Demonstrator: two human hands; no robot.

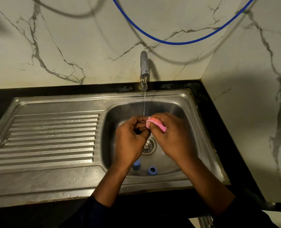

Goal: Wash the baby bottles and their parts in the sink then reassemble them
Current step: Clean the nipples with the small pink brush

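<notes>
The pink pad (156, 125), a sponge by the look of it, is held over the basin (177, 112), just under the thin stream (144, 102) from the tap (144, 66). The right hand (171, 137) pinches it in curled fingers. The left hand (131, 137) curls against its end; whether it grips a small part, I cannot tell. Two blue parts (152, 170) lie on the basin floor near the drain (148, 146). Wet fingers could let something small slip — down toward that drain.

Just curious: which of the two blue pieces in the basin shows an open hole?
The right blue piece, hole facing up; the left blue piece shows none.
</notes>
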